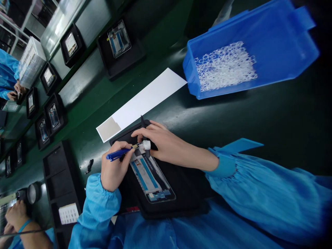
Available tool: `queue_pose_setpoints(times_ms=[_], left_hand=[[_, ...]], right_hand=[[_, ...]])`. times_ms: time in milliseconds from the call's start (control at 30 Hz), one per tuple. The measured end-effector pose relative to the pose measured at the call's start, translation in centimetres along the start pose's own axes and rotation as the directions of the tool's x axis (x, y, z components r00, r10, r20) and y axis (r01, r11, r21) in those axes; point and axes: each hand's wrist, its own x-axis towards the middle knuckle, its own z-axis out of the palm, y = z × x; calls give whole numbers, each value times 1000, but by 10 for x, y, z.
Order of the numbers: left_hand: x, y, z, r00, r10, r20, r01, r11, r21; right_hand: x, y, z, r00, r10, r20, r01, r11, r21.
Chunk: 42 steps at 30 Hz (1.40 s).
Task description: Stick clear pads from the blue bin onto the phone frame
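Observation:
An opened phone frame (153, 180) with blue strips lies on a black mat-like tray (181, 197) in front of me. My left hand (114, 169) is closed round a blue pen-shaped tool (116, 154), whose pale tip is at the phone's upper end. On the other side, my right hand (168, 143) has its fingers bent round black tweezers (142, 121); a small white block or wrapping (146, 145) sits on them. The right fingers partly hide the phone's top end, so what the tools touch there cannot be made out.
A blue bin (280, 52) holds many thin white rings (228, 67). White backing paper (147, 97) with a beige patch lies beyond the tray. Several black trays with phone parts (119, 39) line the left. A compartment tray (61, 173) stands near co-workers' hands (18, 214).

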Motion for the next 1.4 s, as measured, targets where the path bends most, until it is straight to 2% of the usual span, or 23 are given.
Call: queue_pose_setpoints(times_ms=[167,433,733,933,1000,1400], left_hand=[[-3,1,2,1000,30,6,-30,998,61],[-11,13,5,980,194,41,-199,962,185],[2,13,-4,987,124,98,-141,970,198],[13,21,-11,955,125,268,-200,941,273],[16,22,-11,948,118,294,-205,937,283],[16,8,-14,955,145,257,-180,977,117]], right_hand=[[0,0,0,1000,3,9,-3,1000,-12],[-1,4,3,999,-37,-6,37,999,-24],[0,2,3,1000,-12,-10,12,999,-45],[-2,3,5,999,-29,-37,28,999,-40],[-2,4,7,999,-30,-45,28,999,-42],[-2,2,9,999,-26,-39,24,999,-30]])
